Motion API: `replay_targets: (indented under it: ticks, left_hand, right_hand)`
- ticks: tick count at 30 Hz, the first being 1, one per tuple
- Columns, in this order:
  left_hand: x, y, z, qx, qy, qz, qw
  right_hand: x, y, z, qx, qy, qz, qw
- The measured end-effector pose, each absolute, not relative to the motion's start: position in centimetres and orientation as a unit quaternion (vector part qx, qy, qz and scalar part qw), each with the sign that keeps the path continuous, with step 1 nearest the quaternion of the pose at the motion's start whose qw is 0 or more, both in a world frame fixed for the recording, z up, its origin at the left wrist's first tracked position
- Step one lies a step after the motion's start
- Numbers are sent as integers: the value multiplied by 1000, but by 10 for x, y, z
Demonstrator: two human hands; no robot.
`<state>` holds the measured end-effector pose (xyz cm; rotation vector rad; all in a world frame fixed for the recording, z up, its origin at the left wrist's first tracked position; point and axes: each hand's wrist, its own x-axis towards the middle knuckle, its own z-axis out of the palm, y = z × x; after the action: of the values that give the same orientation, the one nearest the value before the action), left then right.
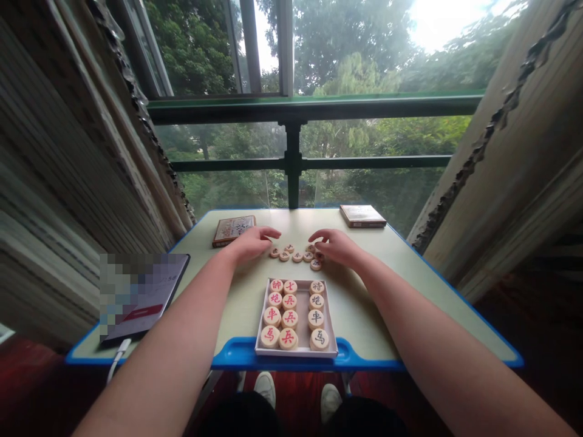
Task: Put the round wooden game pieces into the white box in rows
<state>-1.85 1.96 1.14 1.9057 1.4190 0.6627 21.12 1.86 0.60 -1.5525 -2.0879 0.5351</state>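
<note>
Several round wooden Chinese chess pieces lie loose in the middle of the table. My left hand is just left of them, palm down, its fingers stretched out and holding nothing visible. On the other side my right hand reaches over the rightmost pieces, fingers bent and apart; it partly covers a few of them. Nearer to me sits a shallow white box. Two columns of red-lettered pieces fill its left side, and one column of black-lettered pieces stands along its right.
A flat patterned box lies behind my left hand, a second flat box at the back right. A tablet with a white cable rests at the left edge of the blue-rimmed table. Curtains hang on both sides.
</note>
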Motion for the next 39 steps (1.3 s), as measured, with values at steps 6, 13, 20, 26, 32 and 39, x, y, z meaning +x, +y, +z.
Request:
replay_targets:
  ticks: [6, 13, 20, 26, 32, 39]
  left_hand:
    - [-25, 23, 10, 739, 563, 174, 326]
    - [-21, 17, 13, 751, 553, 161, 322]
    - [-14, 12, 18, 762, 556, 163, 290]
    - [-5, 7, 22, 770, 555, 201, 241]
    - [-3, 11, 16, 791, 533, 225, 197]
    - [-6, 14, 9, 774, 566, 200, 203]
  right_hand:
    - [217, 13, 15, -585, -769, 195, 166]
    - [220, 4, 25, -587, -771, 215, 118]
    - [224, -6, 37, -552, -798, 241, 27]
    - [233, -2, 37, -535, -807, 247, 36]
    - [238, 2, 36, -532, -807, 255, 32]
    - [231, 1, 33, -534, -801, 263, 64]
